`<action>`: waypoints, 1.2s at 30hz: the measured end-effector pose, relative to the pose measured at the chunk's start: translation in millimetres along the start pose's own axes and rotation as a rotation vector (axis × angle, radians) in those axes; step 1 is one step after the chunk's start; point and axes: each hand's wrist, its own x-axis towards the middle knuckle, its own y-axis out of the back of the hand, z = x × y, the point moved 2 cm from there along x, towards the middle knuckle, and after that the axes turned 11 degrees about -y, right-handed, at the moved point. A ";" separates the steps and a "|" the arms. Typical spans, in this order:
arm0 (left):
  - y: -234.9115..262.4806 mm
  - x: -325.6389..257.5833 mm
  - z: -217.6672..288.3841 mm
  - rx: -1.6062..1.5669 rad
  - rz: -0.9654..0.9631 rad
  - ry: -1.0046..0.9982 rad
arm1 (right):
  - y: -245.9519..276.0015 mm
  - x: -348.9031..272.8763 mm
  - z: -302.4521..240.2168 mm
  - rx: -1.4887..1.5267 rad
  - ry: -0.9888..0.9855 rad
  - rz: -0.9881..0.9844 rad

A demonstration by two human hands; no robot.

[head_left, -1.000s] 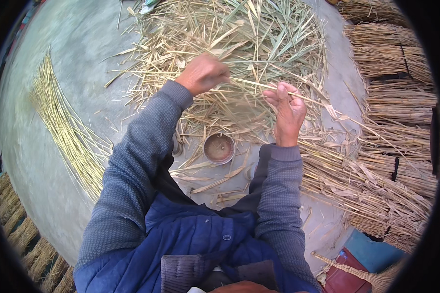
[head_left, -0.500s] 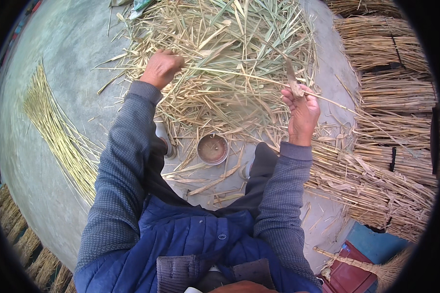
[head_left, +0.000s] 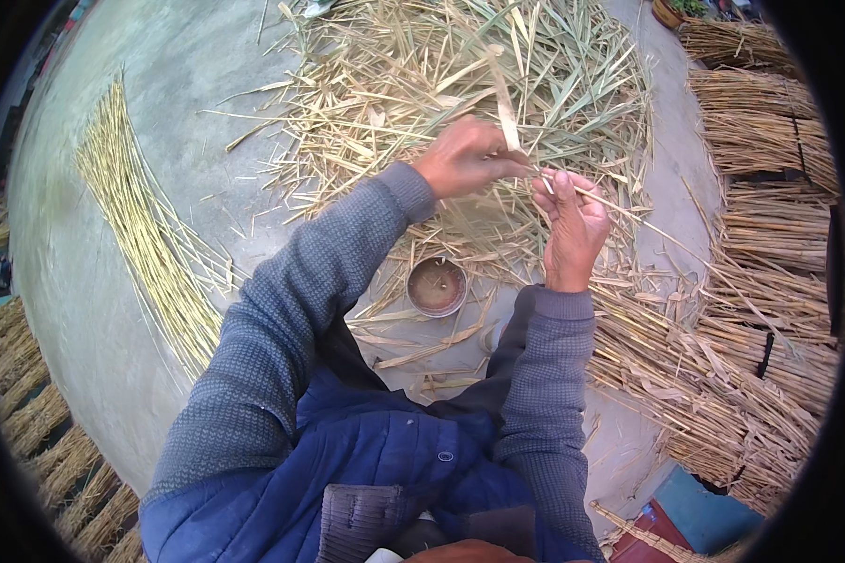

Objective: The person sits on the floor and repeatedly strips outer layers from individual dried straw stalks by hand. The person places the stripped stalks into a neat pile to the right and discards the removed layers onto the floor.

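Observation:
My right hand [head_left: 575,233] is closed around a thin dry reed stalk [head_left: 640,221], which slants down to the right past the fingers. Beside its fingertips, my left hand [head_left: 462,158] pinches at the stalk's upper end, where a pale dry leaf [head_left: 504,101] sticks up. Exactly where leaf and stalk join is hidden by the fingers. Beneath both hands spreads a heap of stripped leaves [head_left: 422,84], straw-coloured and green. Close by my right forearm lies a pile of unstripped reed stalks [head_left: 695,361] with dry leaves on them.
A round bowl [head_left: 437,315] with brownish contents stands between my feet. Yellowish bare stalks [head_left: 145,235] lie fanned on the concrete floor at the left. Tied reed bundles [head_left: 770,225] are stacked along the right, and more bundles [head_left: 42,422] lie at the lower left.
My left hand has come right, from over the heap's left side to my right fingertips. The leaf now stands up by the left fingers. The view has shifted slightly.

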 end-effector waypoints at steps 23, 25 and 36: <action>-6.3 6.6 -4.6 -0.158 0.008 0.097 | -1.5 5.4 6.9 -0.118 0.002 0.104; -6.8 8.3 -1.0 -0.270 0.036 0.181 | -1.6 4.7 5.5 -0.087 0.016 0.090; 83.9 -6.1 -61.7 -0.128 0.652 0.369 | 23.1 7.2 0.3 -0.078 0.029 0.181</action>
